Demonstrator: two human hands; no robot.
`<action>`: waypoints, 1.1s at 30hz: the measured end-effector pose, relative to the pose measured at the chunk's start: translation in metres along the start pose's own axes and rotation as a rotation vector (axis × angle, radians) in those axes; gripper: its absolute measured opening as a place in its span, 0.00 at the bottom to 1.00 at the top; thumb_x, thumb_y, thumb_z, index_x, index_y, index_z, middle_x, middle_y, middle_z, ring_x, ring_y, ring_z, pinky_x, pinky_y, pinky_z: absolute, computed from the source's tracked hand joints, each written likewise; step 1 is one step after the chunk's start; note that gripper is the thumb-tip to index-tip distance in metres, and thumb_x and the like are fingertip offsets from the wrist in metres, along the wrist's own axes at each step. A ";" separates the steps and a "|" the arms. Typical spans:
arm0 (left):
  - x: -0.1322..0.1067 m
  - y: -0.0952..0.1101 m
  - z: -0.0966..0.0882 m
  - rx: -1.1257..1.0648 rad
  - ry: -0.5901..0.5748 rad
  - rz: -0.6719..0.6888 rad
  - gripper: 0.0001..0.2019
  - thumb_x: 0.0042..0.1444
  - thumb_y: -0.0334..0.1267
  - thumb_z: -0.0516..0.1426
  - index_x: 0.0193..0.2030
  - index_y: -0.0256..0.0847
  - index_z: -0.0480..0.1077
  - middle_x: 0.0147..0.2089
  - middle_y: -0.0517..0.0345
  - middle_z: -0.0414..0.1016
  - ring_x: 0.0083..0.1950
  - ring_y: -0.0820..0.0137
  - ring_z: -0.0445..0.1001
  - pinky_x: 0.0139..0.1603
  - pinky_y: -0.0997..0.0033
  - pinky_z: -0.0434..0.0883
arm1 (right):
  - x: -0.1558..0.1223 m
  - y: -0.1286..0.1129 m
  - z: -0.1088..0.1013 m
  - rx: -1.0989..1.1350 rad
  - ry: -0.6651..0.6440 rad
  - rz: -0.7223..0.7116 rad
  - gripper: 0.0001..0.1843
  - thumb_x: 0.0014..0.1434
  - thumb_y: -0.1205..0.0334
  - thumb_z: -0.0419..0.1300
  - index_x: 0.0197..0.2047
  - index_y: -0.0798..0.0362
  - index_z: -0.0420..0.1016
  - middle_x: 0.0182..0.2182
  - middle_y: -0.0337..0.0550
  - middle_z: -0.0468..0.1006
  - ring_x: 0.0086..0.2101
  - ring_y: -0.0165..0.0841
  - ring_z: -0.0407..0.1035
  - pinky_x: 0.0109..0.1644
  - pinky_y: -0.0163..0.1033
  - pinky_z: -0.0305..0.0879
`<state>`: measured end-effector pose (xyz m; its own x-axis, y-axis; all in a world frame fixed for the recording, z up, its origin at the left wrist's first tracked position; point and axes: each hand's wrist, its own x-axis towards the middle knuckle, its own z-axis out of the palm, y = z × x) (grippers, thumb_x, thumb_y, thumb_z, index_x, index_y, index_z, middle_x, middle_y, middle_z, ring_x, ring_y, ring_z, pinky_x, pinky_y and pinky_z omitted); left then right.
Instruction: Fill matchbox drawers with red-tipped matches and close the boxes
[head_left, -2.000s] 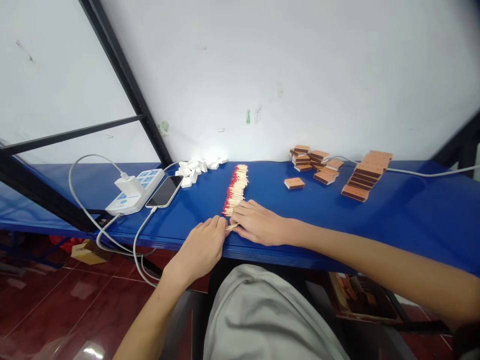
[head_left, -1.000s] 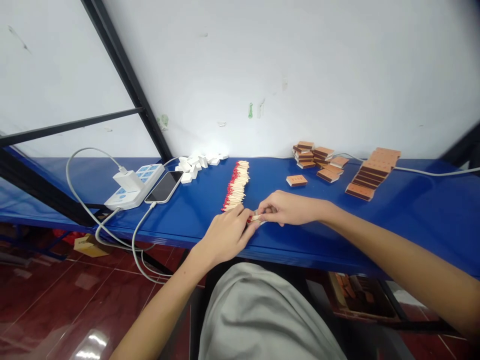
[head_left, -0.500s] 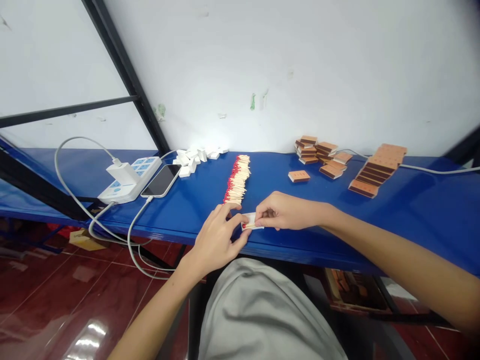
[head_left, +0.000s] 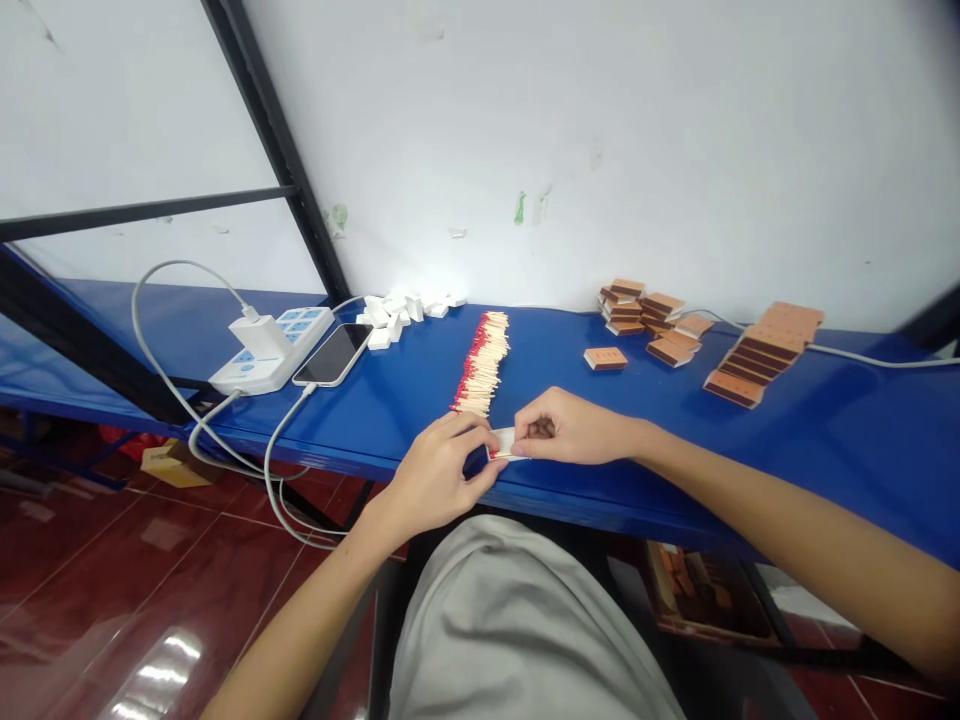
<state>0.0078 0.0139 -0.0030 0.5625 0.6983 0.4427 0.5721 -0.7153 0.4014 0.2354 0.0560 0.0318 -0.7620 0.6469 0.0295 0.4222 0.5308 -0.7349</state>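
Observation:
A small white matchbox tray [head_left: 505, 438] lies near the front edge of the blue shelf, with a few red-headed matches in it along its near side. My left hand [head_left: 448, 463] grips the left end of this tray between thumb and fingers. At the tray's right end, my right hand [head_left: 559, 428] is closed, thumb and index finger pinched at the matches inside; its fingers hide their ends. Just beyond the tray runs a long row of matches [head_left: 482, 365], red heads to the left.
White empty trays [head_left: 397, 314] are heaped at the back left, beside a phone [head_left: 334, 355] and a power strip [head_left: 270, 360] with trailing cables. Brown matchbox sleeves [head_left: 626, 305] are piled at the back, one sleeve [head_left: 605, 358] alone, and more [head_left: 765, 350] stacked on the right.
The camera view has shifted slightly. Both hands stay at the tray; the matches in it now lie lower against its near side, with the right fingers still at them.

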 end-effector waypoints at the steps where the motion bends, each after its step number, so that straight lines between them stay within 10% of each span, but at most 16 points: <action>1: 0.000 0.000 -0.001 -0.019 -0.006 -0.004 0.04 0.65 0.38 0.57 0.41 0.42 0.72 0.48 0.53 0.76 0.51 0.64 0.74 0.55 0.63 0.69 | 0.000 0.000 0.001 -0.007 0.001 -0.009 0.16 0.61 0.53 0.60 0.31 0.58 0.78 0.20 0.34 0.67 0.23 0.25 0.55 0.27 0.33 0.52; 11: 0.002 -0.001 -0.007 -0.081 -0.023 -0.021 0.04 0.64 0.38 0.59 0.43 0.43 0.73 0.48 0.56 0.76 0.49 0.67 0.76 0.52 0.67 0.71 | 0.003 0.007 0.007 -0.248 0.187 -0.108 0.10 0.60 0.63 0.58 0.27 0.53 0.67 0.19 0.28 0.64 0.22 0.24 0.56 0.46 0.39 0.56; 17: 0.002 -0.001 -0.007 -0.094 -0.056 -0.043 0.03 0.64 0.37 0.58 0.43 0.43 0.72 0.47 0.57 0.75 0.45 0.68 0.74 0.47 0.68 0.69 | 0.001 0.007 0.006 -0.138 0.252 -0.092 0.03 0.60 0.63 0.57 0.36 0.53 0.70 0.16 0.26 0.57 0.20 0.26 0.51 0.31 0.35 0.53; 23: 0.002 0.000 -0.008 -0.123 -0.050 -0.084 0.04 0.63 0.37 0.59 0.44 0.44 0.72 0.51 0.57 0.72 0.48 0.67 0.72 0.50 0.68 0.68 | -0.002 0.004 0.003 -0.358 0.178 -0.263 0.12 0.56 0.61 0.63 0.44 0.53 0.72 0.41 0.45 0.73 0.41 0.37 0.67 0.48 0.42 0.62; 28: 0.001 0.000 -0.011 -0.182 0.123 -0.190 0.04 0.62 0.38 0.58 0.39 0.42 0.69 0.39 0.58 0.67 0.38 0.69 0.66 0.40 0.69 0.65 | 0.000 0.003 0.007 -0.445 0.147 -0.237 0.09 0.57 0.63 0.63 0.42 0.53 0.73 0.40 0.45 0.74 0.40 0.38 0.67 0.50 0.45 0.62; 33: -0.003 -0.015 -0.013 -0.710 0.359 -0.308 0.17 0.67 0.44 0.50 0.27 0.41 0.56 0.27 0.64 0.51 0.27 0.73 0.52 0.27 0.71 0.52 | 0.001 0.006 0.008 -0.420 0.142 -0.244 0.09 0.57 0.63 0.63 0.42 0.53 0.75 0.42 0.46 0.74 0.42 0.39 0.68 0.52 0.46 0.62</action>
<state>-0.0106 0.0221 0.0003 0.1513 0.8994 0.4102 0.0913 -0.4259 0.9002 0.2332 0.0548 0.0221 -0.8008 0.5296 0.2798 0.4239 0.8312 -0.3598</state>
